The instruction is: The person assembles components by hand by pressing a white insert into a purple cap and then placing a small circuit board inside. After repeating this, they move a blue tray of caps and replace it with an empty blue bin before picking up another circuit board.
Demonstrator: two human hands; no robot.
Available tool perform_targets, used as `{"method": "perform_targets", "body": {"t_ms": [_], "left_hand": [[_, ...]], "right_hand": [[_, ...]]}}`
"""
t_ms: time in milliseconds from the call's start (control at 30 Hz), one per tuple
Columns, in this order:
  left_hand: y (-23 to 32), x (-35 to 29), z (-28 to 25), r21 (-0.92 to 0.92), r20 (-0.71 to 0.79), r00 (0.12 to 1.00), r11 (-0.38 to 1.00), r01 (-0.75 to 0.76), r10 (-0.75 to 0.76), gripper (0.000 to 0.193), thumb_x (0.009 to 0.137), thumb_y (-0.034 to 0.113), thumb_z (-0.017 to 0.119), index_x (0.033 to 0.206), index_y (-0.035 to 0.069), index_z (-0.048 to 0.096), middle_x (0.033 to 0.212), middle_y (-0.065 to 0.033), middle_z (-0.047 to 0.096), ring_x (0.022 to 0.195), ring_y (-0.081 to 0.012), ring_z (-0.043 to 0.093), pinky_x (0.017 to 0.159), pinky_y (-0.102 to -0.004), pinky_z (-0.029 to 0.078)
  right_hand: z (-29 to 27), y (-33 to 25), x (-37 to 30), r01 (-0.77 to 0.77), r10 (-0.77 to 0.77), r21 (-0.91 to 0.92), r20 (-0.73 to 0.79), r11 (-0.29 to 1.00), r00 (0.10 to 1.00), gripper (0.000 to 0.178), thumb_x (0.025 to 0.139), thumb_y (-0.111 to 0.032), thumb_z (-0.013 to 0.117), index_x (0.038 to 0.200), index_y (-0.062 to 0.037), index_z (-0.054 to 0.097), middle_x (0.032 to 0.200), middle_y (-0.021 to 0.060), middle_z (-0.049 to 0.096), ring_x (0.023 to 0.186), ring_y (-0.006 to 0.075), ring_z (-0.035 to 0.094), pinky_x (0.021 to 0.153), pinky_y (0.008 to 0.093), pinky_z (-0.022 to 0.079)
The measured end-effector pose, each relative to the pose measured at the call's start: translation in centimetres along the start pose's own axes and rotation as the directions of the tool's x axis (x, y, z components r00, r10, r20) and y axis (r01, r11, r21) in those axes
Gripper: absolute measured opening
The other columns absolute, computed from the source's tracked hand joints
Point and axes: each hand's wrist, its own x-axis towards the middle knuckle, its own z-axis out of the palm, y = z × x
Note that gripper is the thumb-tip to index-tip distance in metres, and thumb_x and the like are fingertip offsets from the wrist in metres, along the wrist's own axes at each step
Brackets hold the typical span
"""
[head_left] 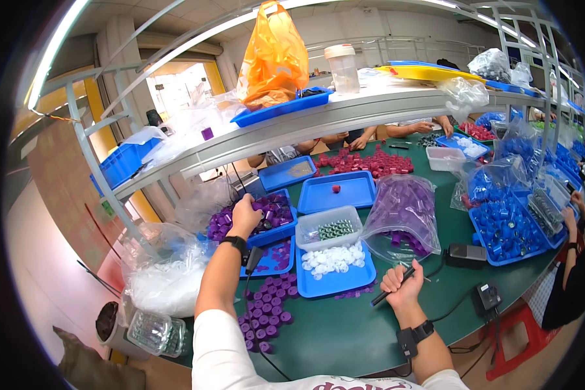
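My left hand [244, 218] is over a blue tray [274, 234] heaped with small purple plastic parts [222, 222]. Its fingers are curled together at the heap, and whatever they pinch is too small to make out. In my right hand [404, 287], above the front of the table, is a slim black pen-like tool [379, 299], its tip pointing down and left. Between the hands, a blue tray [338, 288] holds white discs [333, 259] and a clear box [299, 236] of green-and-silver parts. Purple round caps [266, 312] stand in rows by my left forearm.
An open clear bag [403, 208] of purple parts lies right of the trays. A blue tray [337, 203] holds one red part. Blue parts [506, 227] fill a tray at right, near a black adapter [486, 299]. A shelf [344, 116] spans overhead. Co-workers' hands [357, 138] work opposite.
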Motion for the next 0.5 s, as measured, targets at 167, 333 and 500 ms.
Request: {"method": "perform_targets", "body": {"t_ms": [167, 333, 500], "left_hand": [[-2.5, 2.2, 5.2, 0.125, -0.005, 0.99, 0.982, -0.142, 0.144, 0.026, 0.061, 0.005, 0.066, 0.086, 0.002, 0.057, 0.088, -0.0199, 0.058, 0.087, -0.0392, 0.056, 0.075, -0.0438, 0.048], [-2.9, 1.8, 6.5, 0.318, 0.071, 0.985, 0.933, -0.169, 0.155, 0.023, 0.064, 0.008, 0.059, 0.084, 0.001, 0.064, 0.096, -0.0204, 0.055, 0.09, -0.0366, 0.054, 0.078, -0.0425, 0.049], [-1.8, 0.6, 3.7, 0.325, 0.16, 0.984, 0.938, -0.123, 0.074, 0.051, 0.062, 0.021, 0.068, 0.107, -0.001, 0.057, 0.105, -0.0223, 0.051, 0.104, -0.0382, 0.047, 0.088, -0.0417, 0.044]], "right_hand": [[0.7, 0.6, 0.4, -0.035, 0.035, -0.022, 0.009, 0.999, 0.999, 0.056, 0.08, -0.054, 0.041, 0.046, -0.0111, 0.03, 0.043, 0.0012, 0.026, 0.039, 0.0138, 0.026, 0.04, 0.028, 0.022], [1.0, 0.6, 0.6, -0.038, 0.039, -0.017, 0.025, 0.999, 0.999, 0.06, 0.081, -0.061, 0.04, 0.048, -0.0104, 0.032, 0.045, 0.001, 0.028, 0.041, 0.0136, 0.027, 0.042, 0.0276, 0.022], [2.1, 0.4, -0.2, 0.166, -0.145, -0.164, 0.132, 0.972, 0.981, 0.049, 0.088, -0.051, 0.044, 0.073, -0.0051, 0.053, 0.056, 0.0025, 0.041, 0.042, 0.0114, 0.033, 0.043, 0.0261, 0.026]]}}
